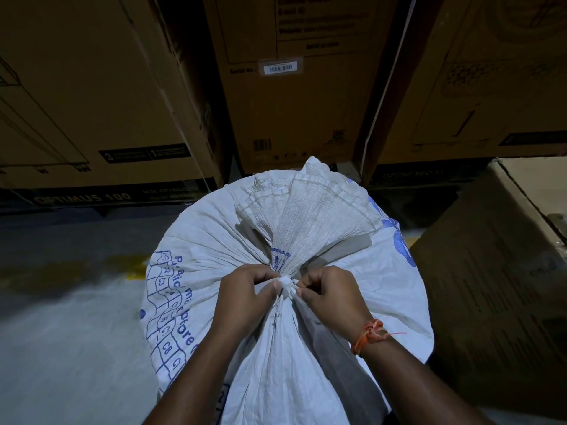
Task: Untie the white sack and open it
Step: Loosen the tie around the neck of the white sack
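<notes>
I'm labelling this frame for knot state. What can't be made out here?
All in the head view:
- Knot: how it is tied, covered by the left hand and right hand pinching it.
- Sack: contents, shut inside; its base, cut off by the bottom edge.
- Blue print: words broken by folds.
- Box label: too small and dim to read.

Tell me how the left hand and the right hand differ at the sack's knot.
The left hand has a bare wrist; the right hand has an orange thread tied round its wrist. The left hand comes at the white tie from the left, the right hand from the right. Both pinch that tie at the neck of the white sack.
</notes>
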The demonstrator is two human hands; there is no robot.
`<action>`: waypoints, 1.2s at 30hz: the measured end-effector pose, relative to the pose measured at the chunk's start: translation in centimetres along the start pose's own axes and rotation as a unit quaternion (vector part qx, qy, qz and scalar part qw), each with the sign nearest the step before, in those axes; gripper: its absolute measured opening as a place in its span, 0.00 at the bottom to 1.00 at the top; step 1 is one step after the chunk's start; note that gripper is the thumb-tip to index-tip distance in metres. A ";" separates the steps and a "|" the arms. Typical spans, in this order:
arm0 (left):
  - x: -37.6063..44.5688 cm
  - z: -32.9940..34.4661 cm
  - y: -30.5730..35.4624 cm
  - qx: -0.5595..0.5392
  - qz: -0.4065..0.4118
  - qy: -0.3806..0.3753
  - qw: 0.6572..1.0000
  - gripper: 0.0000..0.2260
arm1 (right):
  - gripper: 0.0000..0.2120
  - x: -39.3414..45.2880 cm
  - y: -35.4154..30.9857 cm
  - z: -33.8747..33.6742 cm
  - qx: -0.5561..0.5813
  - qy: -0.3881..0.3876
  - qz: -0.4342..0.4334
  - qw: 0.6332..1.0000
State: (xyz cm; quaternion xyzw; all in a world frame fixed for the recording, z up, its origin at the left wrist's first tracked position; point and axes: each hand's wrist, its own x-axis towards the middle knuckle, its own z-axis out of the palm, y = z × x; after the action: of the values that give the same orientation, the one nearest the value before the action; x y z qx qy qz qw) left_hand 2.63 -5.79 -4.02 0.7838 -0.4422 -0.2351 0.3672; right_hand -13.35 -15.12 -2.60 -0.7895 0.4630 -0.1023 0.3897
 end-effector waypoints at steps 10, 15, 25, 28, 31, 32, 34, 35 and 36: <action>0.1 -0.2 -0.4 -0.033 -0.004 -0.003 0.999 0.15 | 0.04 0.1 -0.3 0.2 0.001 0.002 0.000 1.000; 0.1 -0.4 -0.2 -0.038 -0.005 -0.003 0.999 0.11 | 0.04 0.0 -0.7 0.4 0.012 0.006 0.003 1.000; 0.1 -0.4 -0.6 -0.023 -0.015 -0.005 1.000 0.05 | 0.02 -0.6 -0.8 -1.3 -0.027 -0.008 0.012 1.000; 0.2 -0.2 -0.4 -0.025 -0.017 -0.006 1.000 0.05 | 0.02 -0.8 -0.6 -1.8 -0.030 -0.016 0.009 0.999; 0.2 -0.1 -0.2 -0.022 -0.016 -0.005 1.000 0.05 | 0.05 -0.9 -0.6 -1.6 -0.030 -0.030 0.002 0.999; 0.2 -0.1 -0.2 -0.023 -0.015 -0.004 1.000 0.05 | 0.07 -0.9 -0.7 -1.5 -0.035 -0.029 -0.003 0.999; 0.2 -0.1 -0.4 -0.021 -0.017 -0.001 1.000 0.05 | 0.09 -0.7 -0.8 -1.5 -0.044 -0.018 -0.005 0.999; 0.2 -0.1 -0.4 -0.019 -0.019 0.001 1.000 0.05 | 0.09 -0.6 -0.9 -1.5 -0.045 -0.012 -0.004 0.999; 0.2 -0.1 -0.5 -0.018 -0.021 0.003 1.000 0.05 | 0.10 -0.6 -0.9 -1.4 -0.044 -0.007 -0.004 0.999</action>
State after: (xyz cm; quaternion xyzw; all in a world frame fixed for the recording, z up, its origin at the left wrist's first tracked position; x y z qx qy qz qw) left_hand 3.04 -5.73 -4.40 0.7869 -0.4204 -0.2483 0.3773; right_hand -13.80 -15.14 -0.85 -0.8087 0.4608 -0.0775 0.3573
